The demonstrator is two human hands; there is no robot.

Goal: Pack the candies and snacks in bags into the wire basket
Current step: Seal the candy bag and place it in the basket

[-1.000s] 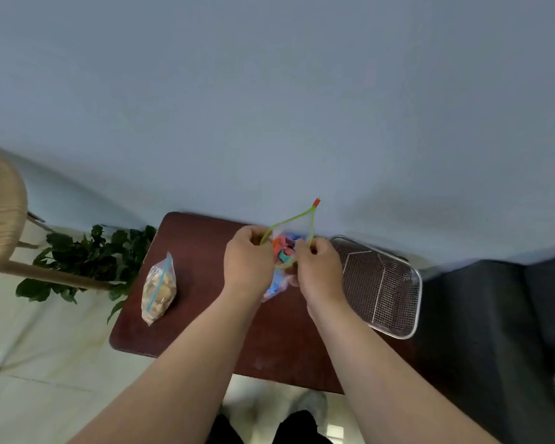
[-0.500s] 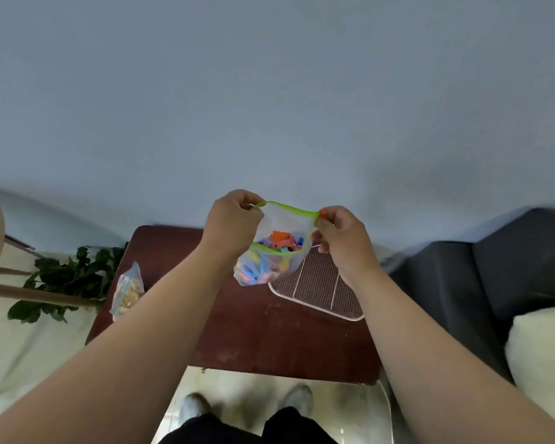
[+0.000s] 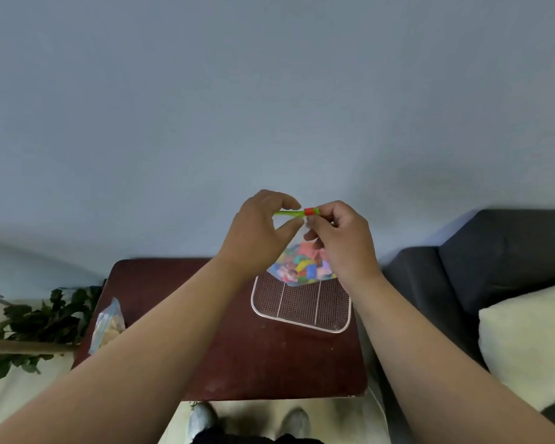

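Observation:
A clear zip bag of colourful candies (image 3: 300, 267) hangs in the air over the far end of the wire basket (image 3: 302, 312). Its green zip strip with a red slider runs between my hands at the top. My left hand (image 3: 258, 230) pinches the strip's left part. My right hand (image 3: 340, 240) pinches the strip at the red slider. The basket lies on the dark red table (image 3: 253, 354) and holds nothing that I can see. A second clear bag of pale snacks (image 3: 108, 325) lies at the table's left edge.
A leafy plant (image 3: 36, 322) stands left of the table. A dark sofa (image 3: 494, 267) with a cream cushion (image 3: 526, 341) is on the right. A grey wall fills the upper view. My shoes (image 3: 202, 418) show below the table's near edge.
The bag's mouth, held wide open a moment ago, is now pulled flat into a straight strip. Both hands rose and came closer together, and the view swung toward the basket.

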